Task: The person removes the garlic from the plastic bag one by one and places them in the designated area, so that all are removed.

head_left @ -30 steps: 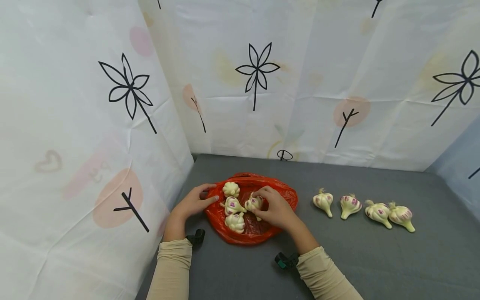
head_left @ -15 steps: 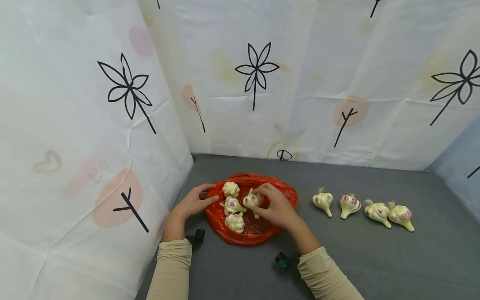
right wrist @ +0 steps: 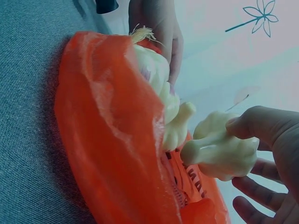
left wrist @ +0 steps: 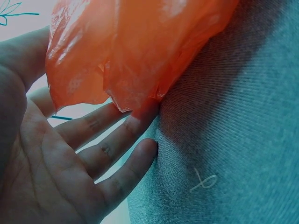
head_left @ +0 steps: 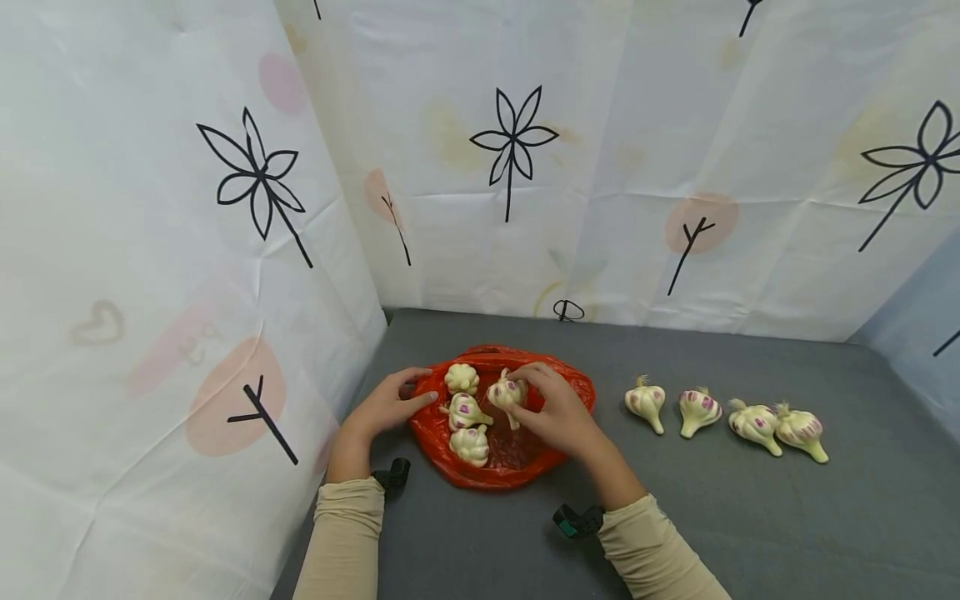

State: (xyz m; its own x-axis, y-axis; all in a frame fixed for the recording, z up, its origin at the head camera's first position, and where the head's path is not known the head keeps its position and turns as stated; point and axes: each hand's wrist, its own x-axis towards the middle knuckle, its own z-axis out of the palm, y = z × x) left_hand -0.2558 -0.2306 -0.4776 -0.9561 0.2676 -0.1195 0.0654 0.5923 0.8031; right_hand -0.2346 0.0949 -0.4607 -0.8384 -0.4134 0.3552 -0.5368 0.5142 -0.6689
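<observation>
A red plastic bag (head_left: 498,479) lies mouth-up on the table, with several purple-streaked garlic bulbs inside, among them a garlic bulb (head_left: 468,446) near its front. Over the bag's mouth my right hand (head_left: 558,412) pinches one garlic bulb (right wrist: 224,154) between thumb and fingers, its stem pointing down. At the bag's left side is my left hand (head_left: 386,404); its thumb lies over the rim. In the left wrist view the fingers (left wrist: 117,142) are extended and loosely spread, some fingertips touching the red plastic (left wrist: 131,51); the thumb tip is hidden behind the bag.
A row of garlic bulbs (head_left: 699,412) lies on the grey table (head_left: 862,533) to the right of the bag, the two rightmost touching. White patterned cloth (head_left: 600,167) hangs behind the table and along its left side.
My right hand has raised the garlic bulb slightly from the bag's inside, moving a little away toward the back. My left hand and the bag have stayed in place.
</observation>
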